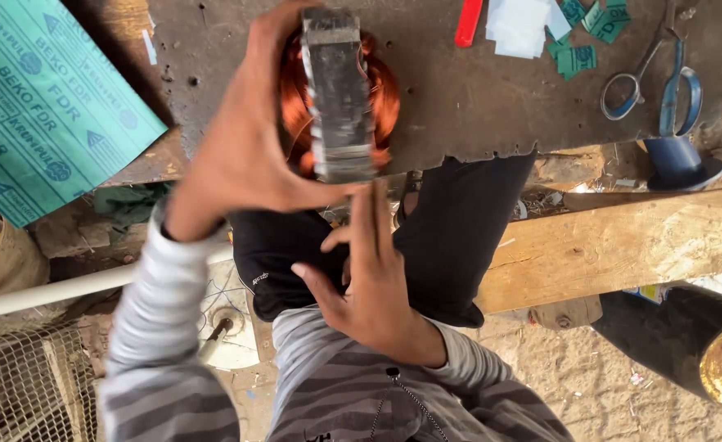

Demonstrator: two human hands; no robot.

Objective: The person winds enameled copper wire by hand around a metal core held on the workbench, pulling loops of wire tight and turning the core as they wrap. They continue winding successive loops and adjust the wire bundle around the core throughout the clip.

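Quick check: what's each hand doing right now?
Left hand: closed around the motor stator with copper windings, holding it.
Right hand: open, holding nothing, fingertips at the stator's lower end.

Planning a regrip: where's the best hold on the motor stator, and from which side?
Grip the stator by the grey laminated steel core, probably across its flat outer faces from the two sides. The orange copper windings bulge out both sides and look easy to damage, so keep fingers off them. The left hand already wraps it from the left; the right hand touches its near end.
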